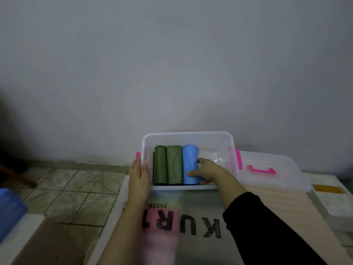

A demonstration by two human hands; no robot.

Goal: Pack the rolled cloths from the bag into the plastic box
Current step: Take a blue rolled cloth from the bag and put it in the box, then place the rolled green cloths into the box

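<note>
The left hand (pixel 140 175) is clamping the near-left corner of the clear plastic box (pixel 188 134), thumb lying over the rim on the inside and the rest of the hand wrapped down the outer wall; the right hand (pixel 205 170) is reaching over the front rim and into the box, fingers (pixel 193 173) curled around the blue rolled cloth (pixel 189 161), gripping it from its right side with the thumb hooking over near the far end; that blue roll is lying flat on the box floor, lengthways front to back, pressed right up against its neighbour; between the two hands two green rolled cloths (pixel 160 165) (pixel 174 164) are lying side by side, touching each other, the left one just inside the wall that the left hand is holding; a dark strip is showing at the far left edge of the green pair, too thin to tell what it is; beyond the right hand's fingertips the right part of the box floor is showing bare plastic; a black sleeve (pixel 267 226) is covering the right forearm, while the left forearm is bare; out past the right hand the box lid (pixel 282 169) is lying flat, its pink handle (pixel 262 170) facing up, touching the box's right side by a pink latch (pixel 238 159); another pink latch (pixel 138 155) is peeking out just above the left hand; below both wrists a printed sheet (pixel 200 224) with big dark letters is spreading across the surface; a blurred pink shape (pixel 158 240) is sitting low between the forearms, and I cannot tell what it is
</note>
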